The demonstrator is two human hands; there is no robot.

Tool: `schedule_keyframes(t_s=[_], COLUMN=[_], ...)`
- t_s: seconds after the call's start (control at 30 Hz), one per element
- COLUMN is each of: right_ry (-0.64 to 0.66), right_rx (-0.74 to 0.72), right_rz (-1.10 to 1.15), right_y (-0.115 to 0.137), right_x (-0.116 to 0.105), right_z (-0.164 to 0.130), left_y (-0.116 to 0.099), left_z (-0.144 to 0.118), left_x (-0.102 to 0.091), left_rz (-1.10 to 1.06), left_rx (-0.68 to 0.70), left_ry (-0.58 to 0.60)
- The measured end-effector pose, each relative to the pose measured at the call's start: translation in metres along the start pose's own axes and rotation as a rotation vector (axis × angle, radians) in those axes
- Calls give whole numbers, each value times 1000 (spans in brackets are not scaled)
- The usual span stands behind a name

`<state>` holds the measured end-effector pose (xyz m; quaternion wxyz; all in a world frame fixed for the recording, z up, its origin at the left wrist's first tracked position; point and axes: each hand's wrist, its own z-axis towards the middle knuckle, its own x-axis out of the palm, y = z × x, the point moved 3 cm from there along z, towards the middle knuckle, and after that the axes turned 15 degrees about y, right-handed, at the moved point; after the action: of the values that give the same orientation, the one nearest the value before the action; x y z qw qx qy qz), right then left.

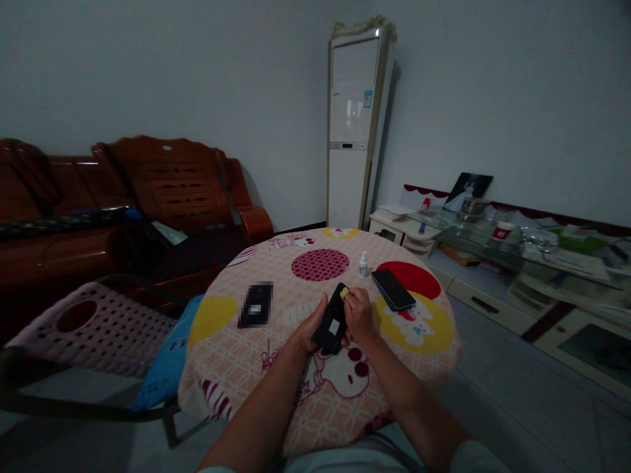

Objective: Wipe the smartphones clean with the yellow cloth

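Observation:
My left hand (pixel 311 328) is closed round the edge of a black phone (pixel 331 323), held tilted above the round table with a white label facing me. My right hand (pixel 359 314) pinches a small yellow piece (pixel 344 292), perhaps a sponge or cloth, against the phone's upper end. Some right fingers are hidden behind the phone. Just beyond my right hand stands a small white bottle (pixel 363 265). A second phone (pixel 393 289), dark screen up, lies to the right of it. On the left lies another black item (pixel 256 305), blurred, with a pale label.
A patterned cloth (pixel 305 417) covers the round table. A woven chair (pixel 98 325) with a blue cushion (pixel 170 361) is at the left, before a wooden bench (pixel 172 190). A tall white air conditioner (pixel 348 177) stands behind. At the right, a glass-topped cabinet (pixel 486 299) holds various items.

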<state>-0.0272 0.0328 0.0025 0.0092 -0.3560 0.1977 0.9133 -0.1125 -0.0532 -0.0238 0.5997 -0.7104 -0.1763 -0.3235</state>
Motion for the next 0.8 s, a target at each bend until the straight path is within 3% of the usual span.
schedule_keyframes(t_s=[0.13, 0.37, 0.57, 0.8], right_ry=[49, -42, 41, -54], right_rx=[-31, 39, -31, 65], right_rz=[17, -35, 0, -32], right_y=[7, -8, 2, -10], right_x=[2, 1, 4, -1], right_z=[-3, 4, -3, 7], left_y=[-2, -1, -3, -1], left_z=[0, -1, -1, -1], left_x=[-2, 1, 0, 0], left_rz=[-53, 6, -38, 35], left_rx=[50, -33, 34, -45], left_ry=[-36, 64, -16, 60])
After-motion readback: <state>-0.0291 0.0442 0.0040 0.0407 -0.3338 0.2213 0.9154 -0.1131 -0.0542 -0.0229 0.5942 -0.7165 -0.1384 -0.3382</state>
